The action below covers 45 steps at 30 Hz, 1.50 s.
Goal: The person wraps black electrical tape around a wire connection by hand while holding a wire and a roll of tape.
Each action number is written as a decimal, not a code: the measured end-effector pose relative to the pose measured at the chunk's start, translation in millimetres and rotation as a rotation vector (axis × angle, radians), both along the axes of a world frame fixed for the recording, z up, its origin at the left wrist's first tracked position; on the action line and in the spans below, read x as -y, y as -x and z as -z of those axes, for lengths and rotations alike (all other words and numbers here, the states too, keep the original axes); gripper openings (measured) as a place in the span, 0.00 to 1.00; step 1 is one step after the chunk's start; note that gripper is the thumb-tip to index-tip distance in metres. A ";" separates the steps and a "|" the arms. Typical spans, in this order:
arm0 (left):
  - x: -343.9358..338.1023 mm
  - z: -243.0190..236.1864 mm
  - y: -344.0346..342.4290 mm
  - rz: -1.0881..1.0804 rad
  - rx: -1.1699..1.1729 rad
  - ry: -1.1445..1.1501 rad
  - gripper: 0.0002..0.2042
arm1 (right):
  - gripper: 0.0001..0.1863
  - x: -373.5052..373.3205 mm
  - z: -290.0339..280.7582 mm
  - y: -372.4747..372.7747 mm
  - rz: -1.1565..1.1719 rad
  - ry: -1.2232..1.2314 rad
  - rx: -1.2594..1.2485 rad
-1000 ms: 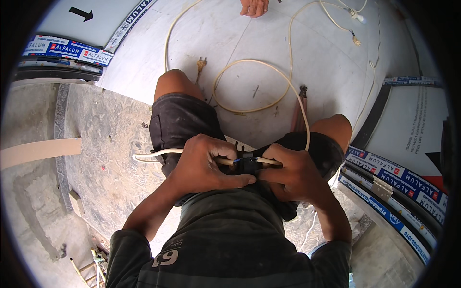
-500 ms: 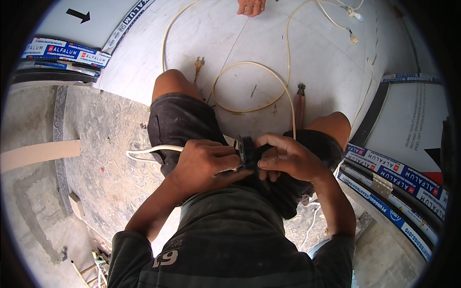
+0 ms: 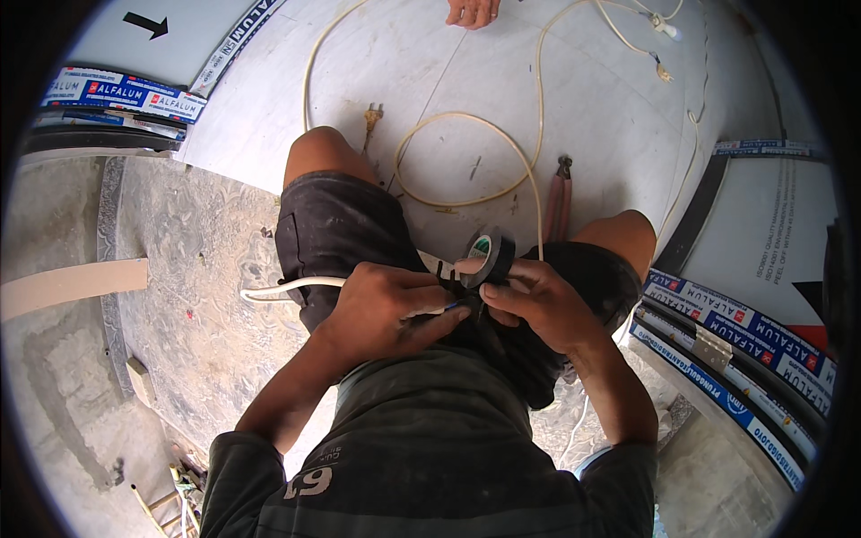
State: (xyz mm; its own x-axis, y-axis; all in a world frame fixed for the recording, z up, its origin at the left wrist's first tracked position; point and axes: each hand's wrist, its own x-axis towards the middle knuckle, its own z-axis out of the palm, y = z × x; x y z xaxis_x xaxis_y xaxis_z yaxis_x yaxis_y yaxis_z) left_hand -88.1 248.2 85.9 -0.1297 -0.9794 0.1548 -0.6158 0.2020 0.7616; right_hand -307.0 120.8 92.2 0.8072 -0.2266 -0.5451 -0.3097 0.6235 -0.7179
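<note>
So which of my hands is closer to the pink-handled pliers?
Right. Your right hand is below the pliers in the picture; your left hand is farther off, down to their left.

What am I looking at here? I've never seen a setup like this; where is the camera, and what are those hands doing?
There is no machine at work here, just a person's two bare hands. A wide fisheye camera on their head looks down, so straight edges bend near the rim. The left hand grips a white cable; the right hand holds a roll of black tape. On the pale floor beyond the knees lie a looped cream cable, a plug and a plier-like tool with reddish handles. Another person's hand shows at the top edge.
</note>
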 end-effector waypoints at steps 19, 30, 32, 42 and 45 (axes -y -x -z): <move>17.8 -13.7 -17.1 0.140 -0.497 -0.409 0.05 | 0.07 -13.0 -19.1 8.9 -0.228 1.699 0.249; 13.7 -29.4 -2.5 0.068 -0.279 -0.349 0.13 | 0.08 -8.5 -10.9 16.9 -0.278 1.708 0.240; 13.4 -29.4 -4.0 0.061 -0.283 -0.358 0.14 | 0.09 -8.4 -5.0 21.0 -0.132 1.552 0.404; 6.7 -7.9 19.4 -0.096 -0.034 -0.006 0.19 | 0.08 -12.1 -25.9 10.5 0.071 0.760 -0.109; 5.7 -2.2 22.6 -0.079 0.060 0.082 0.19 | 0.11 -8.2 -24.0 1.5 0.149 0.446 -0.128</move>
State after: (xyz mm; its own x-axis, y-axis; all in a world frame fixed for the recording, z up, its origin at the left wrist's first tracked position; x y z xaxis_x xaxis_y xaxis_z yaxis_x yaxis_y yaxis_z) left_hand -110.6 242.5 88.2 -0.0638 -0.9713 0.2291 -0.6766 0.2108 0.7056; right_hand -308.5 129.0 116.2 0.6812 -0.5684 -0.4614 -0.3435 0.3084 -0.8871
